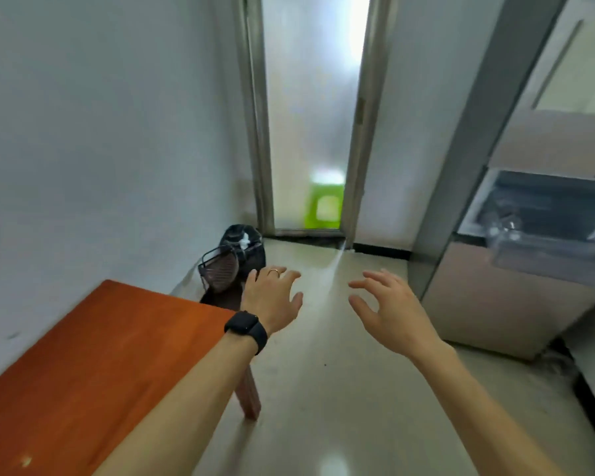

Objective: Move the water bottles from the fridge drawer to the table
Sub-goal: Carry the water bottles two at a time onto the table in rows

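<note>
An orange-brown wooden table (93, 365) fills the lower left, its top bare where it shows. The fridge (516, 297) stands at the right with a clear drawer (543, 235) pulled out; blurred clear shapes (505, 228) lie inside it, perhaps bottles. My left hand (272, 300), with a black watch on the wrist and a ring, hovers empty over the floor just past the table's far corner, fingers spread. My right hand (389, 310) is also empty with relaxed, spread fingers, held out over the floor left of the fridge.
A black bin (244, 249) and a dark mesh object (220, 269) sit on the floor by the left wall beyond the table. A frosted glass door (310, 125) closes the far end, a green shape behind it. Pale floor (323, 389) runs between table and fridge.
</note>
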`<action>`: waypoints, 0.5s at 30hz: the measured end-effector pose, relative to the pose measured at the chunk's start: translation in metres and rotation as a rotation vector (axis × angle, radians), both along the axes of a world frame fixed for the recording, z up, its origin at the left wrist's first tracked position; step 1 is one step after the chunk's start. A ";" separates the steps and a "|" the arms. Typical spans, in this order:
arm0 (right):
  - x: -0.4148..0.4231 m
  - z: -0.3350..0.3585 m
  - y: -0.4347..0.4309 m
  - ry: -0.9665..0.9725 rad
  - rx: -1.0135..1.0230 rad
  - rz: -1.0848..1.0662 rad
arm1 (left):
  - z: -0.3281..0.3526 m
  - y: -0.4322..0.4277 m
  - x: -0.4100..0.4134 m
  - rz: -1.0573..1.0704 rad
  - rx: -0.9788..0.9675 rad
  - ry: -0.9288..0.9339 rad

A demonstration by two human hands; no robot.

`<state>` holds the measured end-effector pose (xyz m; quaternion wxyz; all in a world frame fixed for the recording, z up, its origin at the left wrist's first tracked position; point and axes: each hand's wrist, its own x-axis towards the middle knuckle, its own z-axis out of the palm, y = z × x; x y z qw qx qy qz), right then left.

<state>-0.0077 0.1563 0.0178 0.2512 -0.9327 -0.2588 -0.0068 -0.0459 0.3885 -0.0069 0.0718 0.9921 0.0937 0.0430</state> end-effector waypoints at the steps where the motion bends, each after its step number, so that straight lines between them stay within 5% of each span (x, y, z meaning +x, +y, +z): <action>1: 0.013 0.002 -0.023 -0.001 0.009 -0.053 | 0.006 -0.021 0.024 -0.045 0.005 -0.005; 15: 0.230 -0.014 -0.259 0.069 0.000 -0.524 | 0.001 -0.247 0.343 -0.486 -0.032 -0.007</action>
